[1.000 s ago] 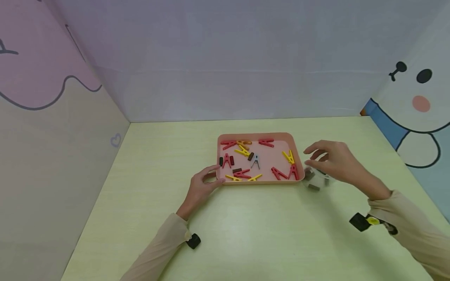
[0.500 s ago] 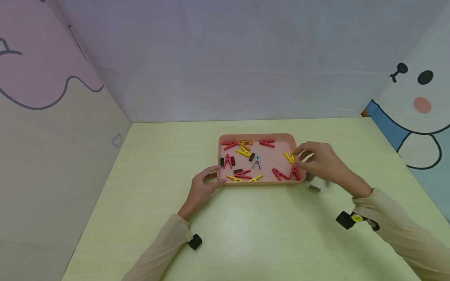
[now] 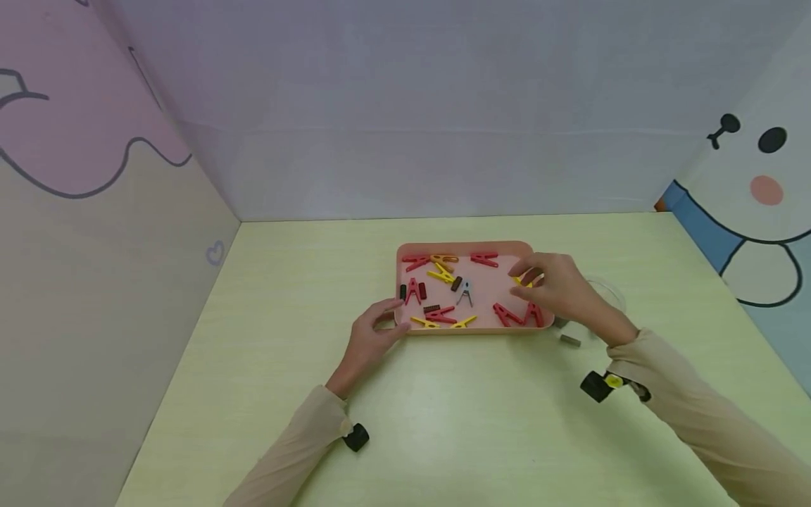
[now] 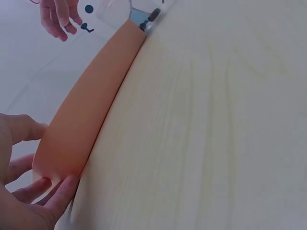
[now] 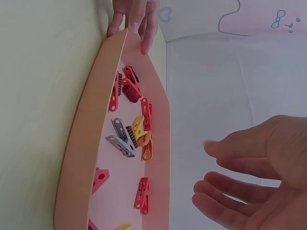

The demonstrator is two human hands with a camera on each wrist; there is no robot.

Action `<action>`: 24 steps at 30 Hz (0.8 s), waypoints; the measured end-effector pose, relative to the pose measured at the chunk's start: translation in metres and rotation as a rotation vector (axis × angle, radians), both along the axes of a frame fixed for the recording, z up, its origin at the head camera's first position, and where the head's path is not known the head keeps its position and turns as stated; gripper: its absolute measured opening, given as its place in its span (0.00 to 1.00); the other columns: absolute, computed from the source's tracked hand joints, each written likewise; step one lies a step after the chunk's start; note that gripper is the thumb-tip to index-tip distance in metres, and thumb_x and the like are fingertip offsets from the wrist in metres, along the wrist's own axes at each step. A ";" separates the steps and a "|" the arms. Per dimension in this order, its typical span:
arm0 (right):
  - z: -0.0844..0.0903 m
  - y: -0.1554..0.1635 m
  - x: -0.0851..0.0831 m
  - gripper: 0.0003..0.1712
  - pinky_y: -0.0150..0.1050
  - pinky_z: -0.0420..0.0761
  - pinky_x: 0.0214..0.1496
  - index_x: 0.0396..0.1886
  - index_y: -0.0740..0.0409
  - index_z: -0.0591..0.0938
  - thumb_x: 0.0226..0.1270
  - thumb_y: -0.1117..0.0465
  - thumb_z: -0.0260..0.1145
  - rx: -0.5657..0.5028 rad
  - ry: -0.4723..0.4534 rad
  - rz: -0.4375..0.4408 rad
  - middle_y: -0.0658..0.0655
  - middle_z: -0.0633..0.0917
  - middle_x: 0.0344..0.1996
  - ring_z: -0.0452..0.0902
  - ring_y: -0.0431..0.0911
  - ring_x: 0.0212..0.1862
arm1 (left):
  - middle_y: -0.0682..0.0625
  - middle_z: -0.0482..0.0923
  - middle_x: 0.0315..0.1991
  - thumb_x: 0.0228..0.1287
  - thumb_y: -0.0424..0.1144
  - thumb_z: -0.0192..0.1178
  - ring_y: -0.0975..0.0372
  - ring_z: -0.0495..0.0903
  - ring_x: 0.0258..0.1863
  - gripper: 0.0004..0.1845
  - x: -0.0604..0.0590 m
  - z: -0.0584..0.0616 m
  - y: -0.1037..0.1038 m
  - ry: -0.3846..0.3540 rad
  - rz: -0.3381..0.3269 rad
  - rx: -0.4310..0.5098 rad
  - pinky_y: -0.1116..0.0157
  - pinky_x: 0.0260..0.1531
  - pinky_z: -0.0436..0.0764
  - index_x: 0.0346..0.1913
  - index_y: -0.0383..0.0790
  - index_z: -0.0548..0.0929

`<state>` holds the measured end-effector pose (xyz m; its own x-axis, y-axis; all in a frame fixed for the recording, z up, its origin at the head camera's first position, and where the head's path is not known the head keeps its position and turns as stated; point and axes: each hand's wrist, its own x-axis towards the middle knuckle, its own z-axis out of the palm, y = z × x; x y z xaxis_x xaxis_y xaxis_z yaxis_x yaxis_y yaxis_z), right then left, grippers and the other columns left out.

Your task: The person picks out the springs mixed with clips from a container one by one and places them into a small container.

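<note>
A pink tray [image 3: 470, 329] lies on the pale green table and holds several clothespins: red ones [image 3: 507, 315], yellow ones [image 3: 442, 273] and a grey one [image 3: 465, 292]. My left hand [image 3: 385, 321] grips the tray's front left corner, thumb on the rim and fingers curled round it [image 4: 53, 160]. My right hand [image 3: 531, 279] hovers over the right part of the tray, just above a yellow clothespin [image 3: 522, 282]. Its fingers are loosely spread and hold nothing [image 5: 216, 172]. The right wrist view shows the tray wall [image 5: 88, 143] and the grey clothespin [image 5: 120, 139].
A few small grey pieces [image 3: 569, 341] lie on the table just right of the tray, beside a faint clear object [image 3: 610, 289]. Printed walls close in the table on the left, back and right. Bare table spreads in front of the tray.
My right hand has moved left, from above the grey pieces beside the tray to over the tray's right part. The left hand has stayed on the corner.
</note>
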<state>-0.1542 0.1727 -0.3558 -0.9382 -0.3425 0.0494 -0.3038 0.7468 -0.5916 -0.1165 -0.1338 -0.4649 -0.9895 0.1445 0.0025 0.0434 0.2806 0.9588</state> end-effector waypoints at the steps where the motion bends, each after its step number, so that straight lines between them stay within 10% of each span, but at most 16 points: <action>1: -0.002 -0.001 -0.002 0.10 0.48 0.83 0.40 0.38 0.67 0.83 0.55 0.69 0.70 -0.001 -0.005 -0.004 0.63 0.84 0.36 0.81 0.54 0.37 | 0.42 0.67 0.64 0.61 0.37 0.65 0.47 0.72 0.57 0.25 -0.002 -0.005 0.000 0.002 0.006 -0.001 0.57 0.48 0.79 0.61 0.34 0.75; 6: -0.010 -0.008 -0.010 0.10 0.47 0.83 0.39 0.38 0.67 0.83 0.56 0.68 0.70 -0.012 -0.020 -0.016 0.62 0.84 0.37 0.81 0.54 0.37 | 0.47 0.68 0.64 0.59 0.43 0.66 0.52 0.73 0.56 0.26 -0.007 -0.021 -0.001 0.021 0.031 -0.001 0.58 0.47 0.80 0.60 0.40 0.76; 24: -0.031 -0.032 -0.038 0.10 0.47 0.82 0.39 0.37 0.68 0.84 0.53 0.71 0.71 -0.067 0.012 0.016 0.65 0.84 0.38 0.79 0.53 0.36 | 0.52 0.70 0.61 0.56 0.48 0.68 0.57 0.74 0.54 0.26 -0.008 -0.019 -0.002 0.003 0.042 -0.008 0.63 0.45 0.80 0.58 0.45 0.79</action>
